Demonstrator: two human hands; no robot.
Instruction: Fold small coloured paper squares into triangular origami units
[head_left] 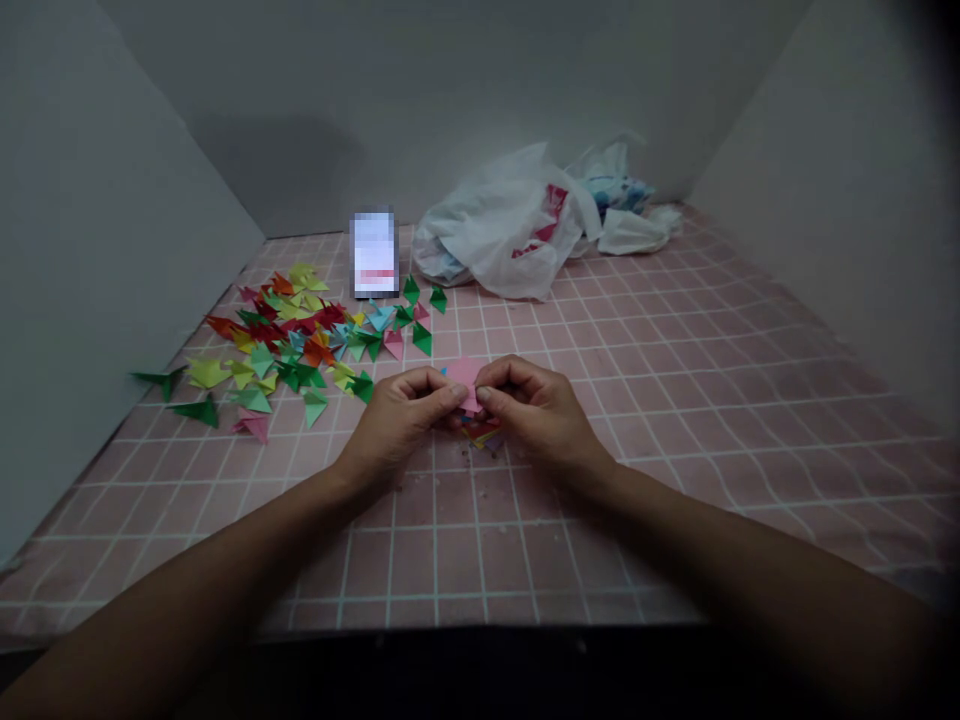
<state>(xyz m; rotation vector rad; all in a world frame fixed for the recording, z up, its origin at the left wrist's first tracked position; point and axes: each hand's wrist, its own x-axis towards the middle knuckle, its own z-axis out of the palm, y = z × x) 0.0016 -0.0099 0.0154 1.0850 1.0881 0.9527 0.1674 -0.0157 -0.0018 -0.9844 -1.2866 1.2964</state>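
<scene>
A pink sheet of paper is pinched between my two hands at the middle of the table. My left hand grips its left side with thumb and forefinger. On the other side my right hand has its fingertips closed on the right edge. Just beneath the fingers lie several coloured paper sheets, red, yellow and blue among them, partly hidden by my hands. To the left spreads a pile of folded paper pieces in green, yellow, red, orange, pink and blue.
Behind the folded pieces a phone with a lit, blurred screen stands upright. A crumpled white plastic bag with red print rests at the back, beside another bag. Pink checked cloth covers the table, and grey walls close three sides.
</scene>
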